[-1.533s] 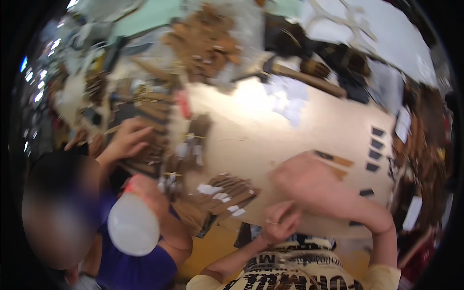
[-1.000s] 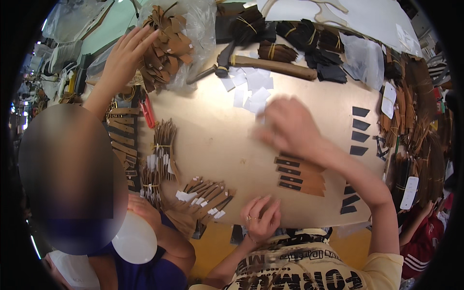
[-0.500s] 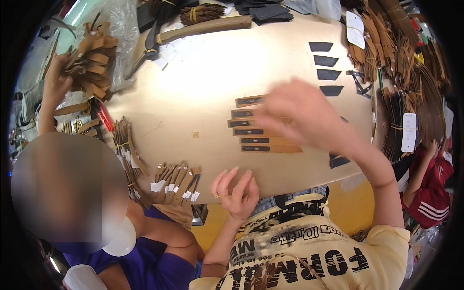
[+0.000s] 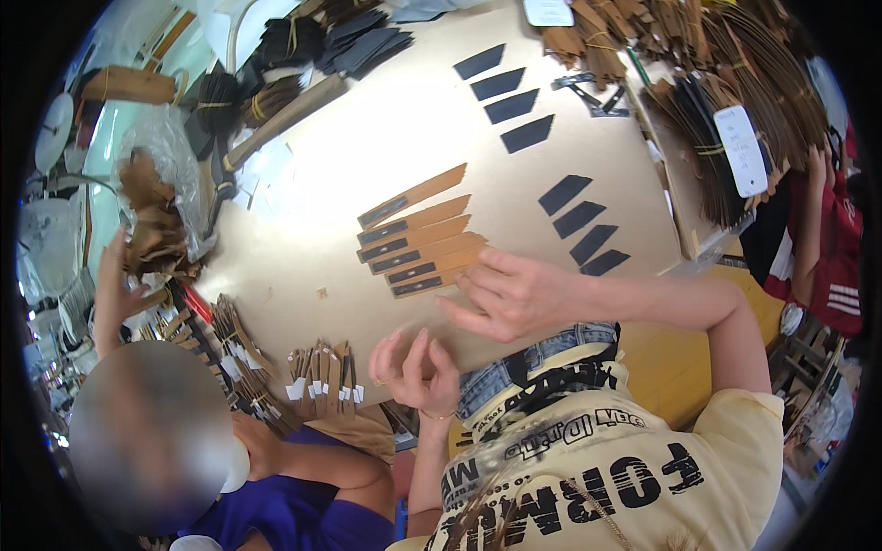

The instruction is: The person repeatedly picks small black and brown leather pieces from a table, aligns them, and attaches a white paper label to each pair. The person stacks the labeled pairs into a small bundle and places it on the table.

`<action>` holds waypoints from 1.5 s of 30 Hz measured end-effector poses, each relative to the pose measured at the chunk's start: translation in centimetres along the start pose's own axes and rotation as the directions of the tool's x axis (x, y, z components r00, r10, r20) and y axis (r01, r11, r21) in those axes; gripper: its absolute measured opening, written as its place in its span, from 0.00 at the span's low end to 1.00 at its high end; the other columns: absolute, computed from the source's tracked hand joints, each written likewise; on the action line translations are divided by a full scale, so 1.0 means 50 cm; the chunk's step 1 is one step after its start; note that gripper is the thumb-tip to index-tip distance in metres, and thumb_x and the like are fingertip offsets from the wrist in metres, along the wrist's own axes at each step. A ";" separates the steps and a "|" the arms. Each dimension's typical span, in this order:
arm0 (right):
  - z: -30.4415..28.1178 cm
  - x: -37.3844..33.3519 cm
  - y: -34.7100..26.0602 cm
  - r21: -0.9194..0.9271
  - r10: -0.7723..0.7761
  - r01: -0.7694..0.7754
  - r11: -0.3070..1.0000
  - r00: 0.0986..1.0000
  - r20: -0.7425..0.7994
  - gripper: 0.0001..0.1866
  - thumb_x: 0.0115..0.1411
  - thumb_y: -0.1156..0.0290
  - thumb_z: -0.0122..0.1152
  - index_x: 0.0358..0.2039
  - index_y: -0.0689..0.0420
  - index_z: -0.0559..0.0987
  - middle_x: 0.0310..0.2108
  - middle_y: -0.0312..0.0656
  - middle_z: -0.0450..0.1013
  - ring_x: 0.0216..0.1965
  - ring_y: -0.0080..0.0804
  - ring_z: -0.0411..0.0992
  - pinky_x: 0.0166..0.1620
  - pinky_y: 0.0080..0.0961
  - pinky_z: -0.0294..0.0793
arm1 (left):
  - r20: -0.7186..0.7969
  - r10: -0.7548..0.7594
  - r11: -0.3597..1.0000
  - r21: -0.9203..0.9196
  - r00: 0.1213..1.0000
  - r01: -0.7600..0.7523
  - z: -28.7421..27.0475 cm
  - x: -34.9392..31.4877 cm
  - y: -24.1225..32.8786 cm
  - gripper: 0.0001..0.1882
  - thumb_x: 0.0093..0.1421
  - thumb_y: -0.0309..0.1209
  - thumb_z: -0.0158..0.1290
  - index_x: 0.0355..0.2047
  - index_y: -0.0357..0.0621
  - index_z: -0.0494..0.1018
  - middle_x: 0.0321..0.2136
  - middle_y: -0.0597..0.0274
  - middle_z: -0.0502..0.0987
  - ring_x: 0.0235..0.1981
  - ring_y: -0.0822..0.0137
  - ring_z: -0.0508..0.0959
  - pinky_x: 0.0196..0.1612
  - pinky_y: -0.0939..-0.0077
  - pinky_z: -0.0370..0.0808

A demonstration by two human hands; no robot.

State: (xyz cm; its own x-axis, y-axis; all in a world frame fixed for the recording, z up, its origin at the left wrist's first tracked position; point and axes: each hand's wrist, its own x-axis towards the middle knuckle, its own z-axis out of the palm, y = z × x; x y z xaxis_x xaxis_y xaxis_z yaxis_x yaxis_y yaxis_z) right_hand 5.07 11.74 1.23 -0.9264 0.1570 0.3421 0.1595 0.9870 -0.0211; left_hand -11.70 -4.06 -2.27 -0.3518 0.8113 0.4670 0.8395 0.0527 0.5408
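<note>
Several brown leather strips (image 4: 434, 217) lie fanned side by side on the table, each bearing a black patch with a small slot at its left end. My right hand (image 4: 516, 296) rests at the right ends of the nearest strips, fingers bent and apart, fingertips at or over their tips. Whether it pinches a strip is partly hidden. My left hand (image 4: 418, 372) hovers palm-up at the near table edge, its fingers loosely curled and apart, holding nothing. Slanted black pieces lie in an upper group (image 4: 503, 84) and a lower group (image 4: 584, 220) right of the strips.
Small tagged brown strips (image 4: 323, 372) lie at the near left edge. Banded bundles of long strips (image 4: 763, 83) fill the right side. A hammer (image 4: 285, 119) lies at the far left. A co-worker in purple (image 4: 303, 482) sits at my left, one hand (image 4: 119, 289) by a brown pile.
My right hand has come down from above the strips to their right ends. My view has turned, shifting the table's contents. The co-worker's far hand no longer touches the brown pile as closely.
</note>
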 end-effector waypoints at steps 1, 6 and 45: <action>0.003 0.006 0.004 -0.012 -0.024 0.024 1.000 1.000 -0.010 0.13 0.54 0.69 0.57 0.41 0.52 0.79 0.31 0.38 0.76 0.34 0.29 0.75 0.46 0.30 0.72 | -0.004 -0.009 1.000 -0.007 1.000 0.009 0.001 0.001 -0.002 0.10 0.54 0.23 0.61 0.37 0.46 0.81 0.49 0.55 0.73 0.51 0.51 0.69 0.52 0.58 0.70; -0.009 0.012 0.019 0.193 -0.011 0.039 0.980 0.990 -0.144 0.08 0.55 0.69 0.58 0.37 0.50 0.76 0.26 0.32 0.73 0.31 0.28 0.73 0.49 0.33 0.72 | 0.023 0.052 0.997 0.058 0.998 -0.053 -0.011 0.029 0.021 0.11 0.54 0.25 0.63 0.39 0.46 0.80 0.51 0.54 0.72 0.53 0.51 0.70 0.52 0.58 0.69; -0.105 -0.065 0.230 0.736 0.775 -0.675 0.048 0.491 0.399 0.12 0.57 0.73 0.68 0.41 0.62 0.81 0.34 0.34 0.76 0.36 0.19 0.72 0.44 0.20 0.71 | 0.746 -0.291 0.440 -0.451 0.599 0.776 0.160 0.335 0.152 0.09 0.63 0.21 0.58 0.42 0.29 0.77 0.30 0.61 0.80 0.30 0.75 0.81 0.31 0.86 0.77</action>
State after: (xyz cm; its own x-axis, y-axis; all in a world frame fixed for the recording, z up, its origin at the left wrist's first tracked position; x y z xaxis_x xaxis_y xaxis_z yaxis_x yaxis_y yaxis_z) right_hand 11.71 22.41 4.79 -0.4670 0.8556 -0.2234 0.3817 -0.0328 -0.9237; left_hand -7.88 14.59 4.05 -0.1455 0.9049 -0.3999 -0.0909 0.3903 0.9162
